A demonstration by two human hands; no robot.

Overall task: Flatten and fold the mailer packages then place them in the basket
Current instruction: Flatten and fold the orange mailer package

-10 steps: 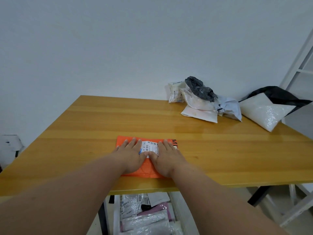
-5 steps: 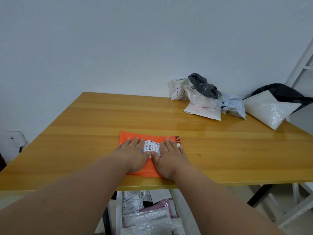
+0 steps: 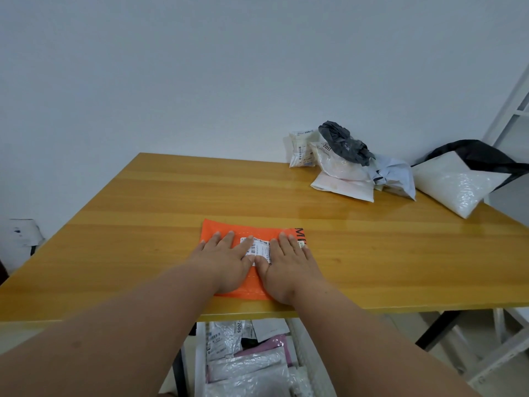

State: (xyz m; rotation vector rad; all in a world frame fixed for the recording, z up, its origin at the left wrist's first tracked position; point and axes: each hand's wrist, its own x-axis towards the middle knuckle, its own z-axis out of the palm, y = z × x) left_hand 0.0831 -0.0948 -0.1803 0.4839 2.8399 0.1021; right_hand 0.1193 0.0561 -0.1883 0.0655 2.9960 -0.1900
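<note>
An orange mailer (image 3: 213, 230) with a white barcode label lies flat near the front edge of the wooden table (image 3: 143, 219). My left hand (image 3: 223, 259) and my right hand (image 3: 289, 265) press on it side by side, palms down, fingers straight and pointing away from me. The hands cover most of the mailer. Under the table's front edge stands a white basket (image 3: 303, 359) with several folded mailers in it. A pile of crumpled mailers (image 3: 343, 167) lies at the table's back right.
A white bubble mailer (image 3: 455, 184) with a black bag behind it rests at the table's right end. A white frame (image 3: 509, 110) stands at the far right. Black table legs (image 3: 435, 330) show below. A wall runs behind the table.
Both hands stay flat on the orange mailer, having slid slightly forward over it. The view has shifted a little; nothing else moved.
</note>
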